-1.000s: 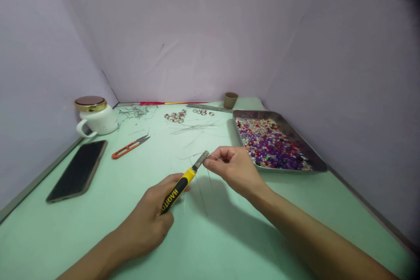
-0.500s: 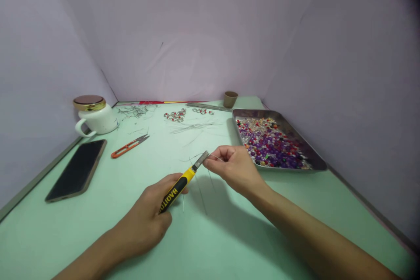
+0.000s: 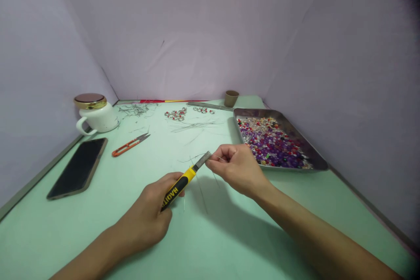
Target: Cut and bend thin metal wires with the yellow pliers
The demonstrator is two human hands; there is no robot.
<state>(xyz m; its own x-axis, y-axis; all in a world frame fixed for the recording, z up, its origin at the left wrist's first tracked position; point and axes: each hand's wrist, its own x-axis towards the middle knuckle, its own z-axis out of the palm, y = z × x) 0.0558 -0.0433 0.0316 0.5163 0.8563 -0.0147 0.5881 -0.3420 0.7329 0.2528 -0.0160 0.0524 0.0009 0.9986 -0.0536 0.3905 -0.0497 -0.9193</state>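
Observation:
My left hand (image 3: 149, 214) is closed around the yellow-and-black handle of a pair of pliers (image 3: 183, 180), seen edge-on. Their grey metal jaws point up and to the right. At the jaw tip, the thumb and fingers of my right hand (image 3: 234, 166) pinch a thin wire (image 3: 217, 156). More fine wire strands stick out around the jaws and hang below them over the green tabletop (image 3: 210, 245). Whether the jaws are closed on the wire is too small to tell.
To the right lies a metal tray (image 3: 306, 142) of mixed beads. Small beaded rings (image 3: 176, 114), loose wires (image 3: 193, 126) and a brown cup (image 3: 231, 98) sit farther back. On the left are orange thread snips (image 3: 130, 145), a phone (image 3: 78, 168) and a lidded white mug (image 3: 100, 118).
Both hands keep their grips. The jaw tip and my right hand have shifted very slightly to the right, while the whole view has also moved a little.

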